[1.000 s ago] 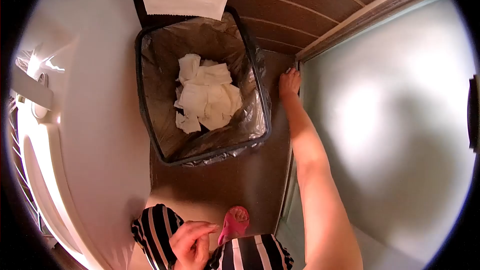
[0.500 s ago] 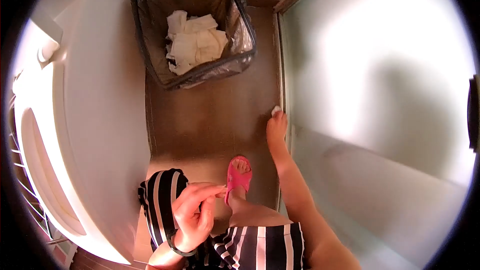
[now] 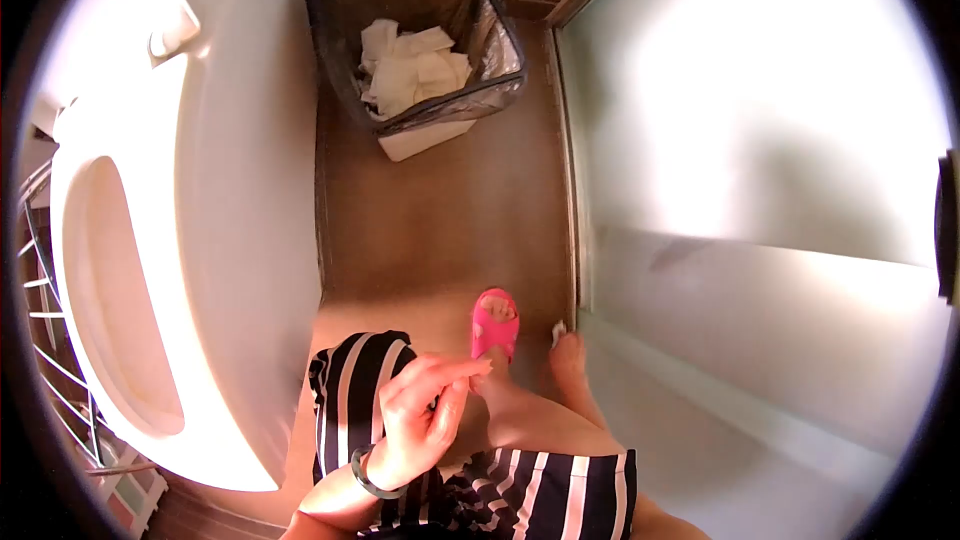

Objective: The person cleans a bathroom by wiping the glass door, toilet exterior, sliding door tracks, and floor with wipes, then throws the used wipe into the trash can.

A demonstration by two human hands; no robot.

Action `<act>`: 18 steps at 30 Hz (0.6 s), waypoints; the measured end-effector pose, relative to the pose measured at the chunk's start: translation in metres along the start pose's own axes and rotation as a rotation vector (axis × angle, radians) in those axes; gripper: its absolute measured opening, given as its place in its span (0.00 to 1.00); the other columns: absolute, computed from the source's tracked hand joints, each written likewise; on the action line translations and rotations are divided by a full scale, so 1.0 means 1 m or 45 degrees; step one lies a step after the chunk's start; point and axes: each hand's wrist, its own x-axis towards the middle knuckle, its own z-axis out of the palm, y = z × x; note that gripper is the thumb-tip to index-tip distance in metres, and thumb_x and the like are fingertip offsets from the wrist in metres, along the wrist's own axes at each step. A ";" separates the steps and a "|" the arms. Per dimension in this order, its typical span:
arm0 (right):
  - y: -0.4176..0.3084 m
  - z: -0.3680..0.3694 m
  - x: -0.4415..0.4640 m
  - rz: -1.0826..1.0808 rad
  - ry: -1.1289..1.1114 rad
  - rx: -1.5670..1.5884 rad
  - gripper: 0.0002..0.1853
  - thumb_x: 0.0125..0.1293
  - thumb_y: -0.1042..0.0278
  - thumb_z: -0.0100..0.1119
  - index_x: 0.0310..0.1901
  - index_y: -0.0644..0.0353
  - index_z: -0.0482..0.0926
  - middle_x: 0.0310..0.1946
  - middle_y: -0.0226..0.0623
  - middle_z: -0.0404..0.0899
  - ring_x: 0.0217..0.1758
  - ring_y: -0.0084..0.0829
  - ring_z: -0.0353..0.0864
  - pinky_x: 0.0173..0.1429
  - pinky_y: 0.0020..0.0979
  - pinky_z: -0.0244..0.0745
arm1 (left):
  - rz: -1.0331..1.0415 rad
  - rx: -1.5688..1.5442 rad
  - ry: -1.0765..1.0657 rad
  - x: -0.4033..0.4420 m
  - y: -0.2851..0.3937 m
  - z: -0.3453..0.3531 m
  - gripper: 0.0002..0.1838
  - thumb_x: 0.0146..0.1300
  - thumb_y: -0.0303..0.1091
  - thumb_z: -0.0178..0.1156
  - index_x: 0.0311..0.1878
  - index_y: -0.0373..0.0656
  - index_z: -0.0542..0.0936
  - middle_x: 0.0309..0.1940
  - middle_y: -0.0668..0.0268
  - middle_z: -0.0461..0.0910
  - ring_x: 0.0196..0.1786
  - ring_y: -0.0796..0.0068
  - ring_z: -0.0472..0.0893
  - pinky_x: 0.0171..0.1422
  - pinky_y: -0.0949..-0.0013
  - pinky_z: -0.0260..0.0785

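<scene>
Low down beside the glass panel's frame, my right hand (image 3: 568, 358) is closed on a small white piece of tissue (image 3: 558, 334); most of the tissue is hidden by the fingers. It touches or nearly touches the floor at the bottom of the frame (image 3: 572, 240). Over my knees in striped trousers (image 3: 560, 485), my left hand (image 3: 425, 405) hangs with its fingers stretched forward and the thumb apart, and nothing visible in it. A dark bracelet (image 3: 375, 480) circles that wrist. Just beyond its fingertips is my foot in a pink slipper (image 3: 494, 325).
A bin (image 3: 420, 140) lined with a dark bag holds crumpled white paper (image 3: 415, 70) ahead. The white cabinet or basin side (image 3: 250, 190) borders the left, and a frosted glass panel (image 3: 700, 140) the right. A wire rack (image 3: 60, 370) stands far left. Brown floor (image 3: 440, 220) lies between.
My right hand has moved back along the frame's base toward me, with the tissue still in it. The view has shifted slightly; my left hand keeps its pose.
</scene>
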 end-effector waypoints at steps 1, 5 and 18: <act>-0.013 -0.026 0.009 -0.060 0.064 0.169 0.13 0.69 0.71 0.51 0.49 0.66 0.81 0.45 0.49 0.79 0.48 0.41 0.80 0.52 0.35 0.75 | -0.017 0.009 0.004 0.000 -0.004 -0.002 0.07 0.65 0.19 0.52 0.41 0.33 0.81 0.33 0.59 0.81 0.34 0.72 0.80 0.39 0.72 0.73; -0.051 -0.099 0.030 -0.260 -0.460 2.192 0.18 0.66 0.76 0.52 0.58 0.66 0.74 0.46 0.44 0.81 0.43 0.34 0.81 0.48 0.33 0.75 | -0.384 -0.389 0.085 0.001 -0.014 0.005 0.10 0.72 0.25 0.49 0.49 0.34 0.78 0.38 0.63 0.81 0.38 0.78 0.78 0.46 0.75 0.71; -0.126 -0.160 -0.027 -0.593 -1.800 2.623 0.15 0.62 0.75 0.60 0.52 0.66 0.78 0.44 0.37 0.81 0.43 0.29 0.81 0.43 0.29 0.78 | -0.522 -0.166 -0.017 0.016 -0.052 0.010 0.17 0.71 0.27 0.51 0.61 0.37 0.74 0.48 0.65 0.78 0.48 0.79 0.76 0.54 0.75 0.71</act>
